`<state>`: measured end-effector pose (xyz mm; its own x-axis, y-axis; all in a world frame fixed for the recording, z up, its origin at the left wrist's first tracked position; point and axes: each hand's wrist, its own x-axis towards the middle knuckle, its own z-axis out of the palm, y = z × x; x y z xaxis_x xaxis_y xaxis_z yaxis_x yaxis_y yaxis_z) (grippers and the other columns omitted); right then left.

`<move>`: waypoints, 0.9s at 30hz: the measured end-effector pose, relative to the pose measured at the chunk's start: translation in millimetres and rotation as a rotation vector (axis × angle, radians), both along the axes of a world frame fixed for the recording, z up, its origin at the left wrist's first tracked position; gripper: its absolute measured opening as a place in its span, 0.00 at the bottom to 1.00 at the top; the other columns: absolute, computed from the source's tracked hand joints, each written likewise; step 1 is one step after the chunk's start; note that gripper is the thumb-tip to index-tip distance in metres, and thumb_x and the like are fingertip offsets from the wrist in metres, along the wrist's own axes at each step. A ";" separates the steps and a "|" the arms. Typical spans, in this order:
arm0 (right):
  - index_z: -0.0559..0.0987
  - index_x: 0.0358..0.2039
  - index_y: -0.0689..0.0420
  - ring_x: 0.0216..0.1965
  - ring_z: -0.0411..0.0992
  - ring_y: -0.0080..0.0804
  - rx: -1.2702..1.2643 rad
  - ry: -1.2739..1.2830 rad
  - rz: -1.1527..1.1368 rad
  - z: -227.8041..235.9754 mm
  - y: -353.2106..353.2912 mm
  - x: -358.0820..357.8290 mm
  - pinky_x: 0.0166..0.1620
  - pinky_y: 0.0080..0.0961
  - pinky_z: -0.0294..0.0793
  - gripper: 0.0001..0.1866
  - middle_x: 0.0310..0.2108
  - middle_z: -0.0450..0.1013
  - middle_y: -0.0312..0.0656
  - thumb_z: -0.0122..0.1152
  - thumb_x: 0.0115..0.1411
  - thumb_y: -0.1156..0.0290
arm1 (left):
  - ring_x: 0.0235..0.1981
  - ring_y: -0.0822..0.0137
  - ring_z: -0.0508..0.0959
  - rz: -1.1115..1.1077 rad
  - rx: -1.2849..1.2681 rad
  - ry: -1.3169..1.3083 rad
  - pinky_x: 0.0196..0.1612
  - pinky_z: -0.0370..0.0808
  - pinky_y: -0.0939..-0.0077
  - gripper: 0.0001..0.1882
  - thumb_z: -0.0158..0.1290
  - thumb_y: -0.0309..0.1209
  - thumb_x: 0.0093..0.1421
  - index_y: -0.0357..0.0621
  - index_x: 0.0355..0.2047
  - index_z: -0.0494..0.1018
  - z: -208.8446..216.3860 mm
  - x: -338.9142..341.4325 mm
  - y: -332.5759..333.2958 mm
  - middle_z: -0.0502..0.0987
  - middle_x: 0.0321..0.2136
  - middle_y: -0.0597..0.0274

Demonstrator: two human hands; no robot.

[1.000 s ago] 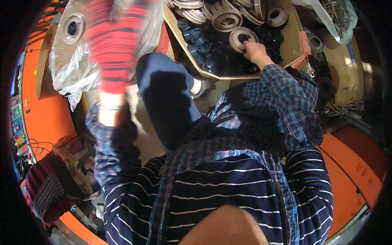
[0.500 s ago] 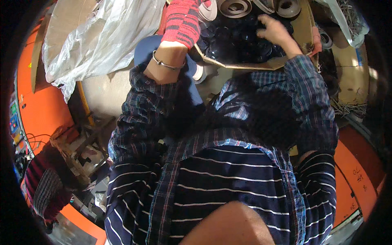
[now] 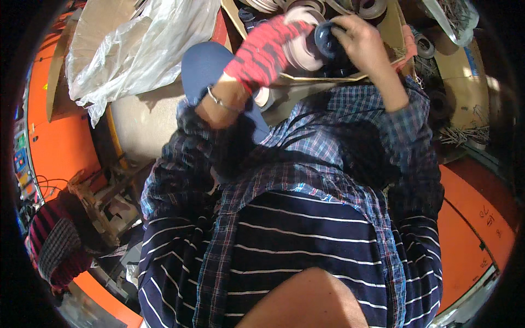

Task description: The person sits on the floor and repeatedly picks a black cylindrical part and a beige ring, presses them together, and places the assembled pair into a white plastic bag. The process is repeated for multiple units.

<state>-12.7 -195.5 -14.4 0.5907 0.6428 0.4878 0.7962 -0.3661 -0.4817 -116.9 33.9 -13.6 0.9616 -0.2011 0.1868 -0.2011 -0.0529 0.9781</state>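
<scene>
Holding a beige ring pc (image 3: 301,54) w/ gloved L hand (image 3: 268,52), grip looks closed on its L side (blurred), while bare R hand (image 3: 363,46) pinches a dark round cup (image 3: 325,41) by its upper R rim, grip narrow. Both pcs are over the cardboard box (image 3: 396,28), twd its near edge: ring just R of L grip, cup just L of R grip, so they're side by side b/w the hands, ring nearer L, cup nearer R; can't tell contact or exact axis of either, motion blur.
</scene>
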 end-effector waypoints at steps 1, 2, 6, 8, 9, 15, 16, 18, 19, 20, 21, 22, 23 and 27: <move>0.76 0.50 0.57 0.40 0.76 0.46 -0.049 0.035 -0.046 10.0 3.3 -20.6 0.43 0.32 0.75 0.17 0.39 0.75 0.51 0.59 0.58 0.77 | 0.54 0.58 0.74 0.199 0.507 -0.327 0.60 0.70 0.66 0.22 0.55 0.21 0.57 0.43 0.54 0.73 -2.5 -17.3 -10.2 0.76 0.49 0.55; 0.76 0.51 0.56 0.40 0.76 0.46 -0.084 0.038 -0.068 17.8 4.1 -44.2 0.43 0.32 0.75 0.18 0.40 0.74 0.50 0.58 0.59 0.79 | 0.50 0.54 0.76 0.244 0.642 -0.498 0.57 0.72 0.67 0.24 0.55 0.21 0.53 0.45 0.53 0.74 -3.7 -26.7 -17.2 0.77 0.48 0.54; 0.71 0.56 0.59 0.39 0.78 0.50 0.098 0.140 -0.009 45.1 -2.4 -93.6 0.43 0.38 0.78 0.26 0.40 0.75 0.53 0.63 0.61 0.61 | 0.52 0.54 0.75 0.142 0.367 -0.193 0.57 0.72 0.67 0.25 0.57 0.24 0.54 0.44 0.55 0.72 6.3 -63.9 -29.5 0.76 0.49 0.52; 0.70 0.55 0.63 0.41 0.78 0.52 -0.058 0.147 0.026 53.0 -13.0 -108.4 0.45 0.37 0.79 0.35 0.43 0.75 0.56 0.67 0.56 0.51 | 0.54 0.53 0.75 0.129 0.667 -0.302 0.59 0.71 0.66 0.27 0.58 0.26 0.57 0.42 0.58 0.68 20.4 -75.2 -26.5 0.73 0.54 0.49; 0.69 0.56 0.65 0.43 0.77 0.54 -0.244 0.223 0.009 54.5 -16.8 -113.3 0.46 0.37 0.78 0.40 0.45 0.75 0.58 0.68 0.53 0.46 | 0.52 0.48 0.76 0.128 0.687 -0.358 0.55 0.74 0.64 0.27 0.60 0.26 0.53 0.43 0.55 0.71 27.3 -78.3 -27.8 0.73 0.53 0.45; 0.72 0.45 0.64 0.28 0.75 0.27 0.197 0.712 -0.313 34.5 -1.4 -131.5 0.33 0.24 0.75 0.28 0.28 0.75 0.42 0.73 0.50 0.60 | 0.50 0.45 0.76 0.384 0.530 -0.138 0.52 0.75 0.65 0.22 0.59 0.30 0.57 0.43 0.53 0.73 47.0 -108.5 -70.7 0.75 0.50 0.41; 0.75 0.42 0.61 0.23 0.71 0.21 0.348 0.748 -0.338 29.7 3.9 -132.7 0.27 0.18 0.71 0.21 0.25 0.73 0.35 0.68 0.56 0.59 | 0.51 0.45 0.76 0.446 0.159 0.041 0.53 0.74 0.65 0.27 0.60 0.32 0.60 0.43 0.59 0.69 45.5 -112.6 -82.3 0.74 0.51 0.40; 0.76 0.41 0.59 0.21 0.70 0.18 0.645 1.294 -0.290 25.3 6.6 -131.4 0.24 0.16 0.69 0.18 0.25 0.73 0.34 0.60 0.63 0.55 | 0.52 0.49 0.76 0.403 0.243 -0.069 0.54 0.74 0.66 0.33 0.63 0.34 0.57 0.40 0.62 0.64 42.6 -113.2 -90.5 0.74 0.53 0.42; 0.77 0.41 0.58 0.21 0.70 0.17 0.750 1.584 -0.278 24.9 5.5 -130.2 0.24 0.15 0.69 0.19 0.26 0.73 0.35 0.55 0.66 0.53 | 0.52 0.50 0.77 0.381 0.343 -0.135 0.54 0.73 0.67 0.33 0.62 0.34 0.58 0.38 0.61 0.64 41.4 -109.6 -88.4 0.74 0.53 0.43; 0.76 0.43 0.60 0.22 0.73 0.21 0.810 1.666 -0.170 25.7 2.3 -128.2 0.26 0.18 0.73 0.21 0.27 0.74 0.36 0.58 0.65 0.53 | 0.50 0.52 0.78 0.392 0.334 -0.108 0.51 0.74 0.67 0.30 0.61 0.33 0.59 0.38 0.59 0.66 41.5 -107.4 -86.3 0.75 0.50 0.45; 0.75 0.45 0.61 0.24 0.74 0.23 0.578 1.392 -0.220 26.8 -0.7 -127.5 0.28 0.20 0.75 0.22 0.28 0.75 0.38 0.61 0.63 0.54 | 0.47 0.55 0.79 0.425 0.327 -0.080 0.49 0.76 0.66 0.27 0.61 0.32 0.59 0.38 0.58 0.68 42.1 -103.3 -80.9 0.77 0.47 0.46; 0.74 0.47 0.63 0.26 0.76 0.26 0.345 1.137 -0.221 29.9 -7.7 -125.3 0.30 0.22 0.76 0.24 0.30 0.75 0.40 0.64 0.62 0.55 | 0.44 0.58 0.80 0.404 0.373 -0.028 0.46 0.77 0.65 0.25 0.60 0.32 0.60 0.38 0.56 0.69 44.2 -99.1 -74.0 0.78 0.45 0.48; 0.72 0.51 0.64 0.27 0.75 0.27 0.268 0.735 -0.230 30.7 -8.5 -127.1 0.33 0.24 0.76 0.30 0.33 0.75 0.43 0.71 0.55 0.57 | 0.44 0.55 0.80 0.422 0.298 0.079 0.46 0.77 0.64 0.23 0.59 0.32 0.60 0.39 0.55 0.71 46.4 -98.1 -69.8 0.77 0.46 0.48; 0.74 0.48 0.64 0.25 0.72 0.23 0.234 0.544 -0.218 36.4 -9.3 -130.6 0.31 0.23 0.75 0.30 0.30 0.75 0.40 0.74 0.51 0.60 | 0.45 0.52 0.79 0.331 0.613 -0.290 0.47 0.77 0.63 0.28 0.60 0.33 0.58 0.43 0.59 0.68 53.8 -98.7 -68.2 0.76 0.47 0.45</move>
<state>-143.3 -204.8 22.0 0.8994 0.3920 0.1936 0.3332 -0.3280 -0.8839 -215.6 -34.3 40.2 0.9190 -0.0595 0.3897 -0.3253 -0.6728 0.6645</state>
